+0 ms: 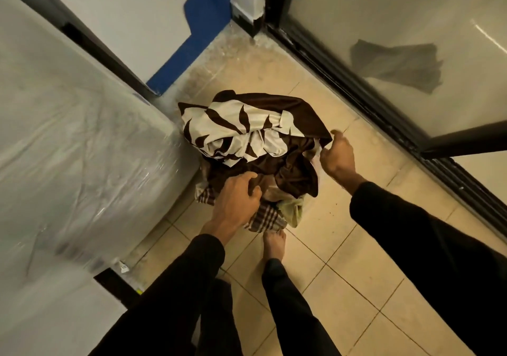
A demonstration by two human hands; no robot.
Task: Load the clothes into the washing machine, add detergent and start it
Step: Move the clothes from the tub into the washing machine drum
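Clothes pile [255, 147] sits on the tiled floor [343, 246], just beside the plastic-wrapped washing machine [82, 150] at left. Left hand [236, 196] digs curled fingers into the dark brown fabric at the near side; right hand [338, 155] pinches the brown edge at the far right. Checked cloth [266, 218] and a pale green piece [292, 207] trail underneath. Best to scoop from below so those loose bits come up too. Bare foot [274, 242] stands close to the heap; mind stepping on trailing fabric.
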